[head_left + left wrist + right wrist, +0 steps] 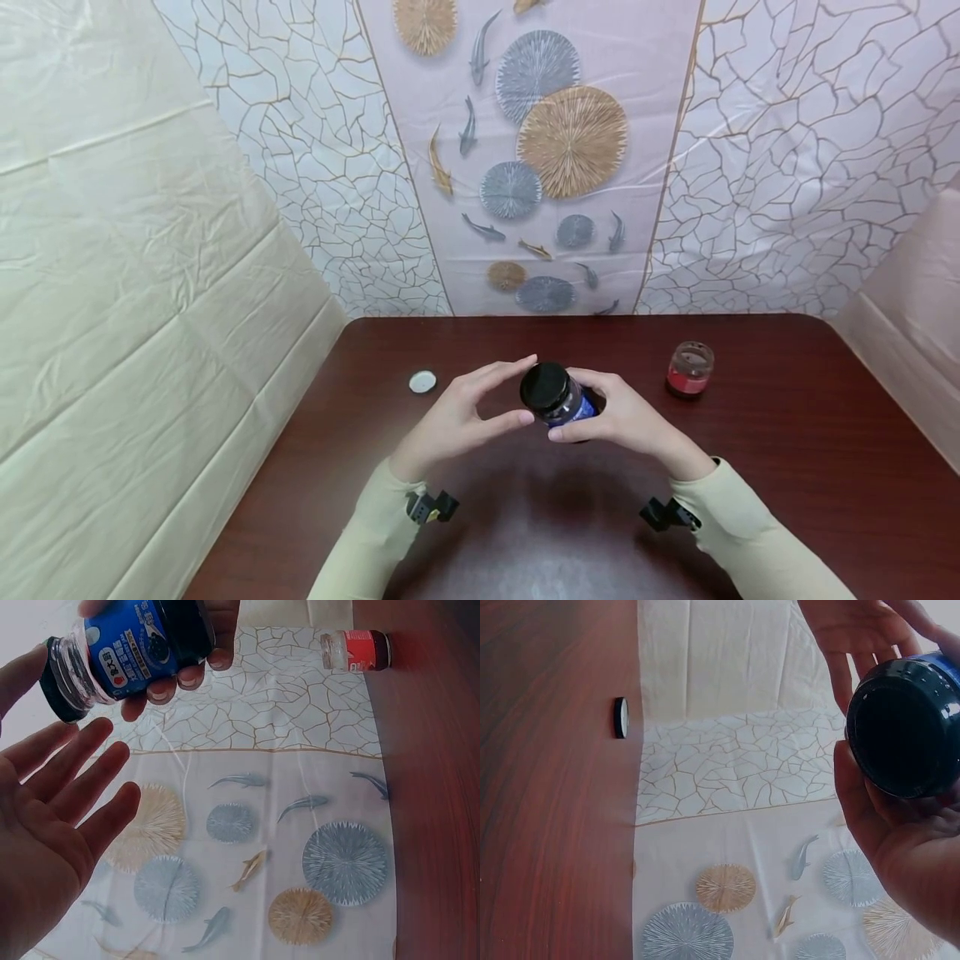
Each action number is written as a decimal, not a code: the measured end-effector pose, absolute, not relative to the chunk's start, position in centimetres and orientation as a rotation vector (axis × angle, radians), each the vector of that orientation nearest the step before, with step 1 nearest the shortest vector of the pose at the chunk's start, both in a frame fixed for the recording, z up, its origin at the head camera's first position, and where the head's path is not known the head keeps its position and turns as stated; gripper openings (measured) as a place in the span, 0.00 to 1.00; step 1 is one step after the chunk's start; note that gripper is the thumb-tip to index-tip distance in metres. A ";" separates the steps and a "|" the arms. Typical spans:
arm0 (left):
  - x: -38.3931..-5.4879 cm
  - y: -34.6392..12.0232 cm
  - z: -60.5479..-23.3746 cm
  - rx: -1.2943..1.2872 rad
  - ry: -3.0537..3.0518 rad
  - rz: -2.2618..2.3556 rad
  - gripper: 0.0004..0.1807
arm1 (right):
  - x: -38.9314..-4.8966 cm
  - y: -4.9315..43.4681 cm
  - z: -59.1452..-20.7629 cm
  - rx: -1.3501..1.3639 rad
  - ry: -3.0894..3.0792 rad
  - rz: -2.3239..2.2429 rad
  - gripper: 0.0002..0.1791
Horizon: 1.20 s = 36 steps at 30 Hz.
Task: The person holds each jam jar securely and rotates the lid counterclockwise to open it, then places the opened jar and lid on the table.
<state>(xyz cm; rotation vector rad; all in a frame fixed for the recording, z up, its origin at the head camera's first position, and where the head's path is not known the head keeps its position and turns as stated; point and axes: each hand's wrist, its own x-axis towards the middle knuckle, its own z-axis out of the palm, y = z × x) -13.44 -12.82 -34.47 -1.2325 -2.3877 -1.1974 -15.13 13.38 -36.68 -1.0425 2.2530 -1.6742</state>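
A glass jar [572, 407] with a blue label, a black lid [545, 385] and dark contents is held tilted above the table by my right hand [626, 414], lid toward the left. The right fingers curl round its body, as the left wrist view shows with the blue label [131, 646]. My left hand [457, 414] is spread around the lid side, its fingers fairly straight. Its thumb and fingertips come right at the lid's edge in the left wrist view. From the right wrist, the jar's dark round base [904, 731] faces the camera.
On the dark red wooden table [360, 517], a second jar [690, 369] with a red label stands open at the right. A loose lid [422, 382] lies at the left, pale inside up. Patterned cloth [543, 250] hangs behind the table's far edge.
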 end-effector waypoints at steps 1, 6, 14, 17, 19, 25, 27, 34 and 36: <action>-13.5 -12.8 -34.5 -1.238 -2.382 -1.195 0.35 | -15.1 13.4 -36.7 -1.050 2.245 -1.670 0.29; -13.5 -12.7 -34.7 -1.264 -2.375 -1.198 0.37 | -15.1 13.3 -36.9 -1.092 2.216 -1.636 0.28; -13.5 -12.5 -34.5 -1.281 -2.411 -1.260 0.39 | -15.3 13.4 -37.2 -1.156 2.183 -1.598 0.29; -13.5 -12.3 -34.4 -1.299 -2.407 -1.275 0.39 | -15.4 13.4 -37.2 -1.150 2.188 -1.592 0.28; -13.6 -12.3 -34.4 -1.317 -2.399 -1.276 0.39 | -15.4 13.4 -37.2 -1.139 2.194 -1.584 0.28; -13.8 -12.0 -34.4 -1.373 -2.363 -1.261 0.39 | -15.3 13.3 -37.1 -1.127 2.201 -1.568 0.28; -14.0 -11.8 -34.4 -1.393 -2.348 -1.258 0.39 | -15.3 13.3 -37.1 -1.131 2.208 -1.567 0.28; -14.2 -11.2 -34.5 -1.419 -2.347 -1.254 0.38 | -15.4 13.3 -37.0 -1.131 2.229 -1.549 0.26; -14.2 -11.1 -34.4 -1.419 -2.349 -1.263 0.38 | -15.4 13.3 -37.0 -1.129 2.232 -1.550 0.25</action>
